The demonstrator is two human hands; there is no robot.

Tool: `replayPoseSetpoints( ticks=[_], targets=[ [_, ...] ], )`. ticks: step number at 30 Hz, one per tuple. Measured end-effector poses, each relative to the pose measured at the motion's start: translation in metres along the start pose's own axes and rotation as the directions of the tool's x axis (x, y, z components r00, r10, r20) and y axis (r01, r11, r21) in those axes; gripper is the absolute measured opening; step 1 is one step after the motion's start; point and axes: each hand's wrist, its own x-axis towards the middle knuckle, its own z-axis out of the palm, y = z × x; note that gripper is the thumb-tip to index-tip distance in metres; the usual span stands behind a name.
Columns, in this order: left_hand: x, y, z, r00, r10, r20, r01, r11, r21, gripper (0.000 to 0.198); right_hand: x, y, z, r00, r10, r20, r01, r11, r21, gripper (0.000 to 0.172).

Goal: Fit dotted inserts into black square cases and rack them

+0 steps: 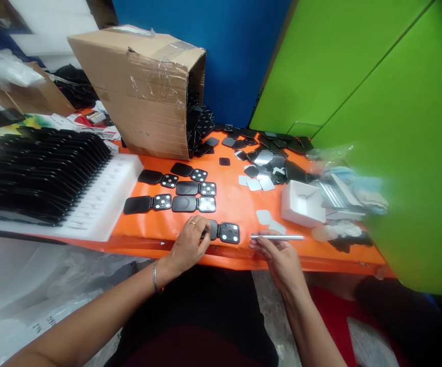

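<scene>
My left hand (190,243), wearing a ring and a bracelet, rests at the table's near edge with its fingers curled over the left end of a black hinged piece. That piece lies unfolded, its square plate (229,232) showing pale round dots at the corners. Between finger and thumb, my right hand (276,251) grips a slim silver rod (282,237), held level just right of the plate. Farther up lie several similar unfolded pieces, one being a black piece with a dotted plate (162,202). Whether my left fingertips pinch the piece or only press it is hidden.
An orange-covered table (152,224) holds a white foam rack (123,176) of upright black panels at left. A cardboard box (148,92) spills black parts at the back. Grey and black plates (266,163) lie heaped near a small white box (304,204).
</scene>
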Motion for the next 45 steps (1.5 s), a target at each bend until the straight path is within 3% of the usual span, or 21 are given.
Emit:
replayPoseSetpoints(
  ticks=[4, 6, 13, 20, 24, 27, 30, 33, 35, 38, 40, 42, 44, 45],
  targets=[
    [0.003, -0.009, 0.001, 0.987, 0.035, 0.155, -0.055, 0.99, 0.129, 0.04, 0.003, 0.003, -0.004, 1.0, -0.019, -0.003, 0.019, 1.0, -0.007, 0.032],
    [0.005, -0.012, 0.001, 0.979, 0.015, 0.201, -0.051, 0.983, 0.176, 0.047, 0.004, 0.006, -0.006, 0.999, -0.032, 0.002, 0.032, 0.999, -0.025, 0.031],
    [0.015, -0.014, -0.004, 0.965, -0.138, 0.225, 0.083, 0.968, 0.237, 0.04, 0.002, 0.01, -0.006, 0.998, -0.057, 0.002, 0.057, 0.997, -0.054, 0.031],
    [0.022, -0.005, -0.01, 0.91, -0.313, 0.273, 0.252, 0.938, 0.239, 0.045, -0.004, 0.004, -0.003, 0.998, -0.063, 0.024, 0.064, 0.995, -0.076, 0.028],
    [0.022, -0.005, -0.01, 0.875, -0.376, 0.304, 0.346, 0.926, 0.15, 0.042, -0.003, 0.004, -0.007, 0.997, -0.075, 0.03, 0.078, 0.994, -0.08, 0.027],
    [0.022, -0.009, -0.01, 0.867, -0.365, 0.34, 0.41, 0.909, -0.069, 0.035, -0.001, 0.002, -0.012, 0.996, -0.085, 0.001, 0.085, 0.995, -0.061, 0.028],
    [0.02, -0.01, -0.004, 0.808, -0.384, 0.446, 0.548, 0.768, -0.331, 0.035, 0.002, -0.003, -0.018, 0.99, -0.122, -0.067, 0.121, 0.992, -0.028, 0.029],
    [0.018, -0.001, 0.009, 0.738, -0.419, 0.528, 0.673, 0.505, -0.54, 0.04, 0.005, -0.008, -0.024, 0.981, -0.153, -0.123, 0.155, 0.988, 0.006, 0.03],
    [0.015, 0.011, 0.02, 0.732, -0.447, 0.514, 0.675, 0.379, -0.633, 0.046, 0.006, -0.009, -0.025, 0.979, -0.153, -0.134, 0.156, 0.988, 0.016, 0.03],
    [0.011, 0.031, 0.031, 0.77, -0.406, 0.492, 0.623, 0.308, -0.719, 0.062, 0.006, -0.009, -0.024, 0.982, -0.146, -0.122, 0.148, 0.989, 0.009, 0.03],
    [0.01, 0.041, 0.031, 0.777, -0.34, 0.53, 0.628, 0.366, -0.686, 0.067, 0.006, -0.008, -0.023, 0.984, -0.14, -0.11, 0.14, 0.99, 0.001, 0.031],
    [0.012, 0.042, 0.026, 0.788, -0.305, 0.536, 0.599, 0.584, -0.548, 0.051, 0.006, -0.007, -0.022, 0.986, -0.133, -0.105, 0.134, 0.991, -0.003, 0.031],
    [0.017, 0.036, 0.019, 0.86, -0.271, 0.433, 0.433, 0.836, -0.337, 0.023, 0.007, -0.004, -0.022, 0.988, -0.124, -0.095, 0.124, 0.992, -0.005, 0.03],
    [0.021, 0.03, 0.016, 0.907, -0.231, 0.352, 0.324, 0.918, -0.23, 0.013, 0.008, -0.002, -0.023, 0.989, -0.119, -0.087, 0.119, 0.993, -0.006, 0.03]
  ],
)
